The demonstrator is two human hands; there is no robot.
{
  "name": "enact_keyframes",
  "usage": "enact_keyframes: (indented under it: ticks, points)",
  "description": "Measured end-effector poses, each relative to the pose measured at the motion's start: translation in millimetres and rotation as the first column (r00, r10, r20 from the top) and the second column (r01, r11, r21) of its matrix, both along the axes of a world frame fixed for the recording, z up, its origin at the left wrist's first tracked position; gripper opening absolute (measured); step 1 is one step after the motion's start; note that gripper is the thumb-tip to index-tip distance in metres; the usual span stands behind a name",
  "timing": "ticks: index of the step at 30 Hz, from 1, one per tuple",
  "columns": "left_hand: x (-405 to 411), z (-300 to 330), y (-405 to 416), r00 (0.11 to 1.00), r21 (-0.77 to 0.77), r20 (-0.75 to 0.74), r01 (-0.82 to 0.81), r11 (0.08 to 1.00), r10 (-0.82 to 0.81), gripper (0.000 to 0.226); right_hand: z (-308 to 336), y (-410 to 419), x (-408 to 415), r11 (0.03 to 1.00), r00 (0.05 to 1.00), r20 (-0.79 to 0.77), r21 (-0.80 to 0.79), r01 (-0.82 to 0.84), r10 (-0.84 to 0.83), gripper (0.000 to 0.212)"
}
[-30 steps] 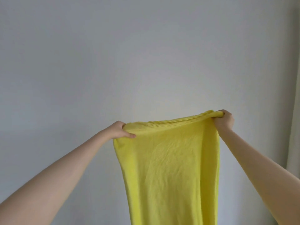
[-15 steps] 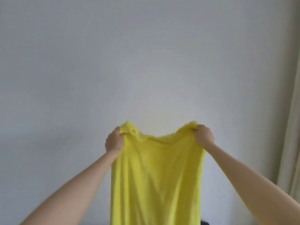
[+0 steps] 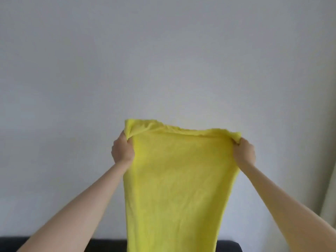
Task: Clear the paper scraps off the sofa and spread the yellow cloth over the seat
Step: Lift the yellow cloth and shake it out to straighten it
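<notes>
Yellow cloth [image 3: 174, 179] — soft, light, limp; top corners bunched in left hand [image 3: 122, 151] and right hand [image 3: 244, 152] — best held there.

We see soft, even daylight across the plain pale grey wall [image 3: 163, 60]; the wall darkens slightly toward the corners; the bright yellow cloth [image 3: 178, 179] glows evenly, without glare; its weave looks soft and slightly blurred; the dark sofa back [image 3: 105, 245] at the bottom edge shows no detail.
</notes>
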State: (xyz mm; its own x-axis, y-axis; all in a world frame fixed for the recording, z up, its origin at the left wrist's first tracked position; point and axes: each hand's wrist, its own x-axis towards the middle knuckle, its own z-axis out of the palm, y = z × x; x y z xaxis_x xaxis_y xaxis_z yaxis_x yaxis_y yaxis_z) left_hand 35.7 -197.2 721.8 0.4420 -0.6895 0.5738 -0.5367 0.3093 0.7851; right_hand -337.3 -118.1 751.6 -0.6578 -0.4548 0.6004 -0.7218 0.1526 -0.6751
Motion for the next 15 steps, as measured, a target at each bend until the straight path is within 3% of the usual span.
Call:
enact_keyframes:
  ticks: [2, 3, 4, 5, 6, 7, 8, 9, 10, 12, 15]
  points:
    - [-15.2, 27.9, 10.0, 0.989, -0.286, -0.146, -0.04, 0.957, -0.002, 0.03, 27.2, 0.3, 13.8, 0.931, 0.996, 0.087, -0.364, 0.023, 0.009, 0.023]
    - [-23.8, 21.9, 9.0, 0.981, -0.312, -0.192, -0.051, 0.949, -0.01, 0.031, 25.5, -1.8, 24.6, 0.906, 0.996, 0.088, -0.421, 0.042, -0.005, 0.023]
    - [-32.9, 1.9, 8.7, 0.986, -0.218, -0.164, -0.017, 0.976, -0.02, 0.033, 12.5, -7.4, 35.5, 0.925, 0.998, 0.057, -0.378, 0.023, -0.002, 0.024]
    - [-39.8, -29.2, 8.3, 0.998, 0.001, 0.0, 0.057, 0.998, -0.057, 0.034, -8.6, -14.8, 45.6, 0.988, 0.998, -0.054, -0.151, -0.026, 0.018, 0.026]
    - [-41.6, -69.1, 9.0, 0.966, 0.258, 0.187, 0.126, 0.958, -0.177, 0.036, -41.3, -20.3, 56.5, 0.973, 0.974, -0.172, 0.2, -0.111, 0.147, 0.028]
    - [-36.1, -103.7, 12.1, 0.912, 0.492, 0.266, 0.151, 0.858, -0.312, 0.038, -75.3, -22.4, 62.3, 0.842, 0.937, -0.215, 0.524, -0.128, 0.276, 0.031]
    - [-23.3, -125.5, 13.9, 0.899, 0.594, 0.279, 0.114, 0.796, -0.337, 0.039, -96.3, -19.0, 61.3, 0.733, 0.931, -0.205, 0.675, -0.089, 0.302, 0.033]
    - [-7.8, -130.4, 13.5, 0.941, 0.591, 0.217, 0.086, 0.802, -0.261, 0.039, -104.4, -16.9, 54.6, 0.753, 0.942, -0.188, 0.652, -0.092, 0.278, 0.033]
    - [4.5, -122.3, 8.1, 0.985, 0.519, 0.11, 0.055, 0.853, -0.13, 0.039, -100.5, -16.7, 44.0, 0.854, 0.966, -0.159, 0.512, -0.095, 0.203, 0.033]
    - [22.4, -82.3, -2.1, 0.998, 0.309, -0.021, -0.044, 0.95, 0.053, 0.034, -68.3, -17.8, 29.8, 0.963, 0.997, -0.015, 0.263, -0.066, 0.072, 0.028]
    - [20.9, -26.3, -2.1, 0.994, 0.092, -0.106, -0.022, 0.995, 0.032, 0.029, -21.8, -19.1, 33.3, 0.998, 0.998, 0.023, -0.003, -0.056, 0.056, 0.023]
